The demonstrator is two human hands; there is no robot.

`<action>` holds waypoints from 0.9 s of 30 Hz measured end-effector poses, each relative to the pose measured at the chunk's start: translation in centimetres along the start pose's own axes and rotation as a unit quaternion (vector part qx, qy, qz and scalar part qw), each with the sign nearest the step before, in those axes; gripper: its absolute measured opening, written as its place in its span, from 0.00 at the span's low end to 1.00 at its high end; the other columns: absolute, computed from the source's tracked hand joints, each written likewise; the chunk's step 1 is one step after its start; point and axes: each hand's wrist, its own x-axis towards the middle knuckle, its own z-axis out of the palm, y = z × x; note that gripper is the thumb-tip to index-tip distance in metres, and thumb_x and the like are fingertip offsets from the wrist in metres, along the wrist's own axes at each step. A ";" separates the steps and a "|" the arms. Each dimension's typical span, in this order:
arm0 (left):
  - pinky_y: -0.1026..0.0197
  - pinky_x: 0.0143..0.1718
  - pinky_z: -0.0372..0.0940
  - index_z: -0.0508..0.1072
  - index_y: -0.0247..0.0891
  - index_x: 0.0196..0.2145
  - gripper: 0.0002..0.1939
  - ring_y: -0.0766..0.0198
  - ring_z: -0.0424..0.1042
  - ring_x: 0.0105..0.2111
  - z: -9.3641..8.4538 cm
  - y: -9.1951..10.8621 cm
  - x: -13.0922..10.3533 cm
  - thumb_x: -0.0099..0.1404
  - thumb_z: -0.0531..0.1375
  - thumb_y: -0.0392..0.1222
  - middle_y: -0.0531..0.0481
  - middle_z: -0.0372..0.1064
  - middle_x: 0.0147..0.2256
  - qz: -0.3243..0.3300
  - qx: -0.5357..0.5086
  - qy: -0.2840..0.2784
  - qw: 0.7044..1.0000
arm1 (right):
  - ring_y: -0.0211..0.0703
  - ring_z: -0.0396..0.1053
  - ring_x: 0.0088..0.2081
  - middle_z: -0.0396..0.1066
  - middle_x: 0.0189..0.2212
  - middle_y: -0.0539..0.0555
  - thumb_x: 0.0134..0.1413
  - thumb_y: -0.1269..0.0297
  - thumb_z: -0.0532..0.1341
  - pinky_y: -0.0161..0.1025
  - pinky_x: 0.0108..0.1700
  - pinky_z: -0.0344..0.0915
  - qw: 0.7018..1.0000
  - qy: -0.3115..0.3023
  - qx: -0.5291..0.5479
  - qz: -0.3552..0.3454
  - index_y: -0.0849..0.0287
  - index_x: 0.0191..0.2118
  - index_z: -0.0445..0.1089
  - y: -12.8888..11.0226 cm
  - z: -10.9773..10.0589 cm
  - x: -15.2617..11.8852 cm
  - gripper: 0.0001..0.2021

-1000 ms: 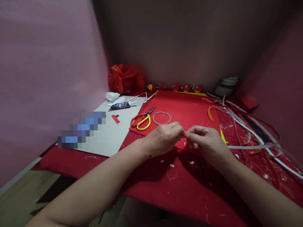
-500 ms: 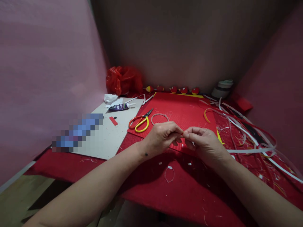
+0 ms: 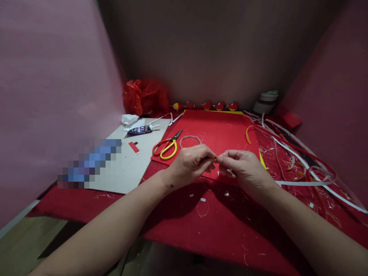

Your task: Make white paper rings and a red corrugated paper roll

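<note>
My left hand (image 3: pixel 191 161) and my right hand (image 3: pixel 244 166) meet fingertip to fingertip above a red ribbed sheet (image 3: pixel 215 130). Both are closed in a pinch on a tiny reddish piece (image 3: pixel 216 157), too small and too covered by the fingers to name. Just left of my left hand lie scissors (image 3: pixel 168 146) with one red and one yellow handle, blades parted. A coil of thin wire or cord (image 3: pixel 190 137) rests behind that hand. On the red cloth below sits a small thread loop (image 3: pixel 202 209) with a white tab.
A grey board (image 3: pixel 123 168) at left carries a glue tube (image 3: pixel 140 130) and a red paper strip (image 3: pixel 133 147). Several small red and yellow bird figures (image 3: pixel 220 106) line the back, beside a red plastic bag (image 3: pixel 146 96). Tangled strips (image 3: pixel 301 163) and thread scraps cover the right side.
The whole view has shifted slightly, so things on the table appear a little further left. Both hands keep their pinch, with the fingertips still together.
</note>
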 end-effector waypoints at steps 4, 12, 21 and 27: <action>0.68 0.28 0.64 0.67 0.31 0.31 0.06 0.72 0.66 0.26 0.3 -0.4 -0.1 0.63 0.51 0.31 0.50 0.67 0.26 0.060 0.123 -0.019 0.990 | 0.27 0.48 0.15 0.58 0.12 0.45 0.43 0.60 0.62 0.31 0.18 0.42 0.998 0.035 -0.028 0.036 0.63 0.19 0.64 0.1 0.2 -0.1 0.12; 0.65 0.31 0.65 0.66 0.28 0.33 0.09 0.67 0.66 0.31 0.4 -0.7 -0.4 0.63 0.47 0.30 0.45 0.65 0.30 0.072 0.226 -0.115 0.965 | 0.27 0.49 0.15 0.57 0.11 0.45 0.43 0.66 0.61 0.32 0.19 0.42 0.998 0.033 -0.032 0.048 0.63 0.16 0.61 0.3 0.2 -0.3 0.11; 0.63 0.29 0.65 0.66 0.28 0.33 0.11 0.65 0.65 0.29 0.0 0.5 -0.3 0.63 0.45 0.28 0.43 0.64 0.31 0.077 0.298 -0.179 0.934 | 0.28 0.48 0.15 0.56 0.11 0.44 0.40 0.63 0.64 0.33 0.19 0.40 0.999 0.011 0.013 0.048 0.62 0.19 0.63 0.7 0.1 -0.1 0.11; 0.62 0.30 0.65 0.66 0.28 0.33 0.10 0.64 0.66 0.30 0.0 0.8 -0.1 0.61 0.46 0.26 0.43 0.64 0.31 0.050 0.294 -0.194 0.935 | 0.28 0.47 0.16 0.55 0.12 0.44 0.40 0.65 0.64 0.33 0.19 0.40 0.999 0.007 0.018 0.044 0.62 0.17 0.61 0.9 0.3 0.0 0.12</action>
